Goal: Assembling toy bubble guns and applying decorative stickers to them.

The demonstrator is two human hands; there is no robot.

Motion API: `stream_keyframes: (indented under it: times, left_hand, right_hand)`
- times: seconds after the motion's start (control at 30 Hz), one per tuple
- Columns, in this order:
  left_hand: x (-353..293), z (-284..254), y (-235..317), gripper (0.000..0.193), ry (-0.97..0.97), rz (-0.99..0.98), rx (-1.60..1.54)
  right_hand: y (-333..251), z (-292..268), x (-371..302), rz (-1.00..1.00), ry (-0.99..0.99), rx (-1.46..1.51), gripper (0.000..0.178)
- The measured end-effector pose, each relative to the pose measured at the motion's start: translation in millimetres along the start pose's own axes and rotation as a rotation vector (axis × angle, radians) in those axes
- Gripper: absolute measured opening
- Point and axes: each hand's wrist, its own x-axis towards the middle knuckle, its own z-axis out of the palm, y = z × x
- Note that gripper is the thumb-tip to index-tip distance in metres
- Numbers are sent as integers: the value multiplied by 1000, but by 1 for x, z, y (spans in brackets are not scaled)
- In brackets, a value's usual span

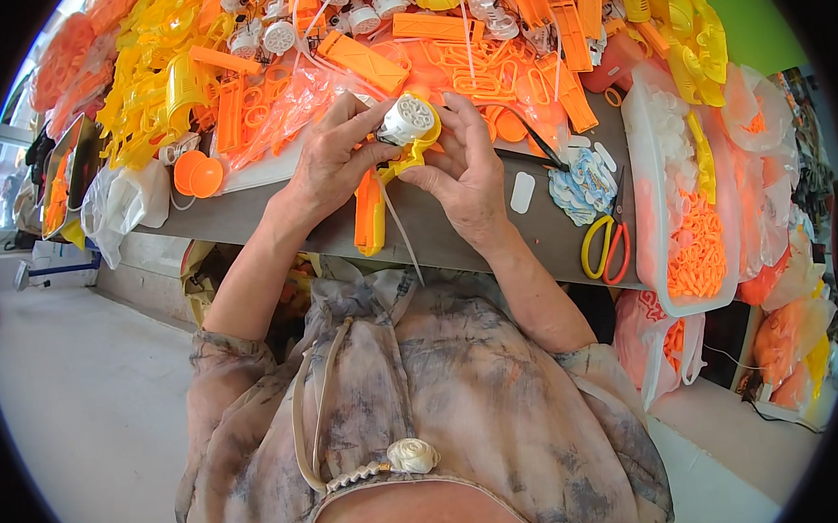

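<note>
We have both hands up over the near part of the grey table, and the little thing is between them. Our left hand is bent in close, with thumb and fingers pinching the side of the white round piece, which has holes in its face. Our right hand is curled partway, with thumb and fingers around the yellow shell. The white piece sits up against the shell; we cannot tell if it is all the way in. An orange and yellow handle points down below, and a thin pale strip hangs beside it.

To do this well, we think we should hold the shell steady, line the round piece up with its curve, and push softly and evenly. We should watch that our fingertips and the strip don't get pinched.
</note>
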Motion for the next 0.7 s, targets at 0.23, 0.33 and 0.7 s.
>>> stream_keyframes:
  times: [0.23, 0.33, 0.7]
  left_hand:
    - [0, 7, 11, 50, -27, 71, 107]
    - [2, 9, 4, 50, -68, 46, 0]
    - [5, 12, 15, 48, -106, 1, -69]
  right_hand:
    - [-7, -3, -11, -11, 40, -95, 77]
    - [-10, -2, -14, -50, 82, -169, 79]
    - [-11, -1, -23, -49, 162, -176, 75]
